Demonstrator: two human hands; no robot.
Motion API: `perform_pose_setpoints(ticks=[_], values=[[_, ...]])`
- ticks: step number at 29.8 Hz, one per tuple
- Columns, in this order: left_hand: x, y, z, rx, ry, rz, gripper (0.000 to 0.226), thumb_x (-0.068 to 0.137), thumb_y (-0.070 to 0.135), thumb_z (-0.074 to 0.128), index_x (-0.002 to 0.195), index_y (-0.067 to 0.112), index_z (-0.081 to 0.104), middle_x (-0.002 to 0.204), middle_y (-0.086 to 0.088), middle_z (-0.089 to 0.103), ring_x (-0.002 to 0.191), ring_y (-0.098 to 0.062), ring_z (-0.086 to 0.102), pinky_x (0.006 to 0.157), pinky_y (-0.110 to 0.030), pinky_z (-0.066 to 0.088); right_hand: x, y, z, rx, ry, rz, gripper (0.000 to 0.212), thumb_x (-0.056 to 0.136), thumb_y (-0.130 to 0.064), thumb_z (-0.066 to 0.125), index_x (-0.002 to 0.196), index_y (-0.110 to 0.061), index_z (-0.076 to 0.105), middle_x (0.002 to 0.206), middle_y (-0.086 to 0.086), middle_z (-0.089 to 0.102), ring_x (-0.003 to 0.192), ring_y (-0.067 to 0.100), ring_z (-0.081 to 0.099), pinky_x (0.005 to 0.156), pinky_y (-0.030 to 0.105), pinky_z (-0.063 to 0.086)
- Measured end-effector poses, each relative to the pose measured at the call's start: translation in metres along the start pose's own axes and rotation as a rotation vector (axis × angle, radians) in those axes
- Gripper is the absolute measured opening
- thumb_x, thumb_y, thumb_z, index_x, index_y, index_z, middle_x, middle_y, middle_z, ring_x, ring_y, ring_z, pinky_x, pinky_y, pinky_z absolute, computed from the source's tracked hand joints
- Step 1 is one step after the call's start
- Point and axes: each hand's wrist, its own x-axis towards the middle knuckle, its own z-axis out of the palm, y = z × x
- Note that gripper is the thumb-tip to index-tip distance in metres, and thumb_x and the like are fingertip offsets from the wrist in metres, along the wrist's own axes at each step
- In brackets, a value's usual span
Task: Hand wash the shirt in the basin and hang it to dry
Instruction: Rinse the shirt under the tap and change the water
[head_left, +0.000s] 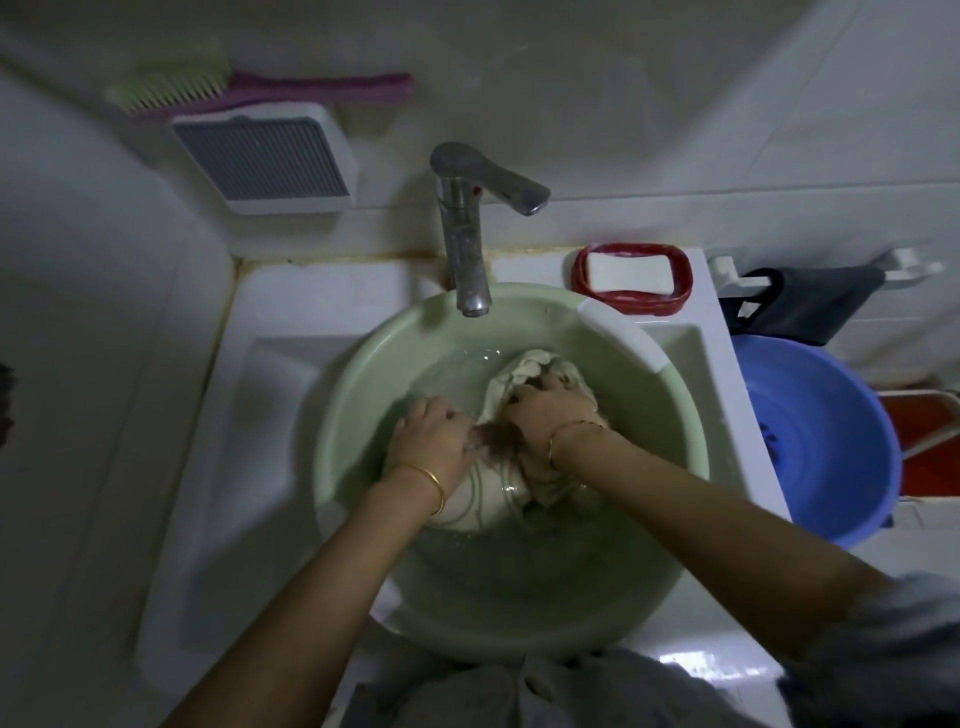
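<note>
While both hands, left hand and right hand, clutch bunched folds of the wet cream shirt in the right half of the green basin, the scrubbing step appears underway; next likely calls for rinsing under the faucet.

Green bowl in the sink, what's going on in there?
A person is hand washing a pale shirt in the green basin, which holds water and sits in the sink. The left grip and the right grip both hold the wet, bunched cloth, close together. No water shows coming from the tap. A bar of soap lies in a red dish beside the basin.
</note>
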Motion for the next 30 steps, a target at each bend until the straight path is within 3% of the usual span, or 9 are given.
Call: perform_pose_setpoints(ticks=[4,8,11,14,17,20,24,27,30], values=[[-0.019,0.002,-0.004,-0.088,-0.148,0.074,0.025,0.081,0.039,0.062,0.098,0.021,0.057,0.112,-0.005,0.052,0.112,-0.027,0.050,0.091,-0.035,0.044,-0.040,-0.021,0.010,0.120,0.170,-0.013,0.030,0.093,-0.030,0.048,0.121,-0.021,0.054,0.134,0.006,0.044,0.127,0.031,0.037,0.098,0.044,0.040],[-0.028,0.009,0.019,0.188,-0.410,0.090,0.089,0.064,0.047,0.078,0.134,0.020,0.031,0.140,-0.008,0.031,0.130,-0.028,0.031,0.106,-0.036,0.030,-0.043,-0.021,0.047,0.026,-0.136,-0.060,0.069,0.084,-0.045,0.060,0.143,-0.033,0.026,0.147,0.007,0.027,0.134,0.038,0.027,0.104,0.053,0.035],[-0.022,0.010,0.032,0.156,-0.268,0.060,0.067,0.077,0.024,0.070,0.134,0.017,0.034,0.138,-0.010,0.039,0.127,-0.029,0.038,0.105,-0.036,0.035,-0.030,-0.004,0.049,0.001,-0.121,-0.013,0.053,0.092,-0.036,0.049,0.142,-0.031,0.031,0.148,0.005,0.031,0.133,0.036,0.034,0.103,0.051,0.036],[-0.016,0.010,0.018,-0.379,-0.137,-0.093,0.031,0.085,0.007,0.056,0.115,0.012,0.055,0.116,-0.011,0.061,0.107,-0.026,0.057,0.081,-0.024,0.042,-0.023,0.006,0.037,0.190,-0.006,0.082,0.035,0.095,-0.035,0.038,0.126,-0.030,0.053,0.133,0.006,0.052,0.120,0.031,0.050,0.101,0.047,0.041],[-0.018,0.009,-0.013,-0.951,-0.143,-0.228,0.025,0.071,0.007,0.066,0.096,0.004,0.064,0.092,-0.013,0.062,0.086,-0.024,0.059,0.071,-0.021,0.042,-0.033,0.013,0.022,0.258,0.194,0.129,0.024,0.093,-0.026,0.045,0.112,-0.017,0.056,0.116,0.009,0.060,0.108,0.029,0.055,0.095,0.040,0.046],[-0.022,0.011,-0.040,-1.323,-0.172,-0.293,0.019,0.060,0.017,0.060,0.076,0.007,0.061,0.080,-0.012,0.061,0.075,-0.025,0.056,0.070,-0.028,0.043,-0.057,0.013,0.005,0.743,0.465,0.035,0.023,0.081,-0.014,0.058,0.104,-0.016,0.054,0.103,0.006,0.059,0.095,0.022,0.056,0.087,0.037,0.047],[-0.017,0.021,-0.052,-1.729,-0.302,-0.276,0.028,0.094,0.023,0.045,0.099,0.003,0.064,0.090,-0.013,0.068,0.082,-0.025,0.063,0.082,-0.033,0.050,-0.077,0.000,-0.001,0.993,0.282,-0.188,0.048,0.065,-0.029,0.072,0.108,-0.017,0.053,0.102,0.001,0.057,0.092,0.015,0.055,0.085,0.030,0.046],[-0.009,0.018,-0.042,-1.458,-0.145,-0.296,0.038,0.089,0.037,0.056,0.111,0.006,0.065,0.108,-0.015,0.068,0.099,-0.029,0.065,0.099,-0.045,0.047,-0.070,-0.002,0.007,0.821,0.415,-0.133,0.029,0.082,-0.020,0.069,0.107,-0.010,0.057,0.100,0.002,0.057,0.088,0.015,0.052,0.083,0.025,0.043],[-0.011,0.012,-0.038,-0.847,-0.063,-0.227,0.033,0.090,0.040,0.055,0.105,0.011,0.061,0.107,-0.009,0.062,0.096,-0.023,0.060,0.089,-0.031,0.046,-0.057,0.003,0.012,0.760,0.521,0.050,0.010,0.090,-0.012,0.056,0.087,-0.007,0.063,0.092,0.007,0.061,0.087,0.020,0.056,0.075,0.022,0.039]])
